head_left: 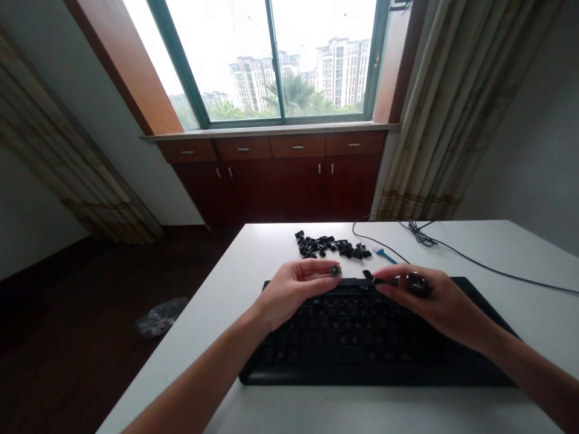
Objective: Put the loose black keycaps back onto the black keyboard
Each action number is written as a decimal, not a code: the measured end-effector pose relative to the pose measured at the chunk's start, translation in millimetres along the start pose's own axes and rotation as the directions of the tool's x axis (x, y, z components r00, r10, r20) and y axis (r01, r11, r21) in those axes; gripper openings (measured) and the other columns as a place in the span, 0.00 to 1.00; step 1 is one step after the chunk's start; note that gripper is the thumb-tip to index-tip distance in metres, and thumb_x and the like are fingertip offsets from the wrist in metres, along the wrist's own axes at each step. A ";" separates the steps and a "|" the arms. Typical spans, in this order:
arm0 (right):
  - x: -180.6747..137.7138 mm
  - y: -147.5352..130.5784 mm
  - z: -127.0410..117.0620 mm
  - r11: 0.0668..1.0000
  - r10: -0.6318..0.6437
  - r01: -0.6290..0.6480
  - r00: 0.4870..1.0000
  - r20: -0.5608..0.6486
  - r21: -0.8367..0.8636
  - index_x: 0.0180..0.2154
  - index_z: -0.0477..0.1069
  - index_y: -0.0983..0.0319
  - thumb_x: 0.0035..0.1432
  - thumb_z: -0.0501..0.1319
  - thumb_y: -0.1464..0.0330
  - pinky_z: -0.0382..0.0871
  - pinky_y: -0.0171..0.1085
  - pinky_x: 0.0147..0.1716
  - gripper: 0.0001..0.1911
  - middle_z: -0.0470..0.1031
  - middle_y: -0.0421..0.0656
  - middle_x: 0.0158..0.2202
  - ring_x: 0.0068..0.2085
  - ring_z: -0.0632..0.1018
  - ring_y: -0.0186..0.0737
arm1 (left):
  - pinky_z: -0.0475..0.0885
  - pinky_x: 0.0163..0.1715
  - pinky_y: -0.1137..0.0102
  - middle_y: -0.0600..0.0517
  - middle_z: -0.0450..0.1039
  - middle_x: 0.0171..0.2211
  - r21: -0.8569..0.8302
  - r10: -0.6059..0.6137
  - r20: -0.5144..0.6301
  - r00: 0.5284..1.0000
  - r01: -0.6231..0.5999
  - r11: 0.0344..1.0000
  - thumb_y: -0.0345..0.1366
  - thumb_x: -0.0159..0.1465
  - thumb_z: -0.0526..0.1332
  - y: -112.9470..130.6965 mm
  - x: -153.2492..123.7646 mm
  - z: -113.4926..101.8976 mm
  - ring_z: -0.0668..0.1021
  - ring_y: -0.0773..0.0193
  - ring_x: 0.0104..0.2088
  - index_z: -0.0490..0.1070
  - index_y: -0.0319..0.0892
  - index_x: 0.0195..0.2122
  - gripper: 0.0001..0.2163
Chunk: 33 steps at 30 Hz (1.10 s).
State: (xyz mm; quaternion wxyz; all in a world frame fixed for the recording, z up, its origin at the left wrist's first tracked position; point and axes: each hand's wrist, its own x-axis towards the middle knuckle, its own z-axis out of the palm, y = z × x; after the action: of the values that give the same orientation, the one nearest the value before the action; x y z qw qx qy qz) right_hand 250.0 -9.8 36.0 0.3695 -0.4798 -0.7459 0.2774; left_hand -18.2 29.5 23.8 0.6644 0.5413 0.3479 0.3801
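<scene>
Black keycaps lie heaped just behind the keyboard, seemingly part stripped. Over its back edge, the left hand pinches a small round piece; the right hand grips a dark tool, many keys apparently left.

Both forearms are bare, with no sleeves, and the left hand and right hand wear no gloves.

Blown-out window backlight, dim foreground
</scene>
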 end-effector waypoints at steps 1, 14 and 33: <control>-3.1 0.0 0.3 1.000 0.010 -0.010 1.000 -0.006 -0.010 0.44 0.78 0.55 0.59 0.65 0.56 0.76 0.38 0.44 0.14 0.82 0.42 0.42 0.42 0.82 0.41 | 0.72 0.55 0.66 0.44 0.79 0.50 0.020 0.000 -0.009 1.000 0.001 1.000 0.35 0.57 0.72 -1.5 -2.4 1.3 0.81 0.60 0.49 0.76 0.39 0.50 0.19; -13.9 6.3 5.4 0.951 -0.243 0.242 0.970 0.015 -0.191 0.49 0.74 0.51 0.63 0.64 0.66 0.74 0.36 0.44 0.12 0.77 0.40 0.46 0.44 0.79 0.37 | 0.77 0.44 0.71 0.48 0.80 0.42 0.222 0.187 -0.021 0.982 -0.178 0.959 0.35 0.61 0.69 -11.9 -15.0 13.6 0.81 0.64 0.41 0.77 0.42 0.48 0.14; -19.5 12.4 9.4 0.914 -0.248 0.276 0.960 0.130 -0.298 0.47 0.72 0.56 0.63 0.64 0.64 0.76 0.37 0.41 0.11 0.80 0.41 0.42 0.41 0.81 0.40 | 0.79 0.42 0.70 0.49 0.81 0.40 0.542 0.206 0.111 0.972 -0.233 0.807 0.33 0.63 0.66 -13.2 -22.4 25.7 0.82 0.63 0.38 0.79 0.43 0.45 0.10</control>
State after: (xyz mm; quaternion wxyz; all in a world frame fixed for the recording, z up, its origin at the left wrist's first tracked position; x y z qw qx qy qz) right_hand 253.8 -23.5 15.5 0.2888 -0.4150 -0.8537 0.1244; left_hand -4.6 -3.6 16.3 0.4395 0.7551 0.3619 0.3250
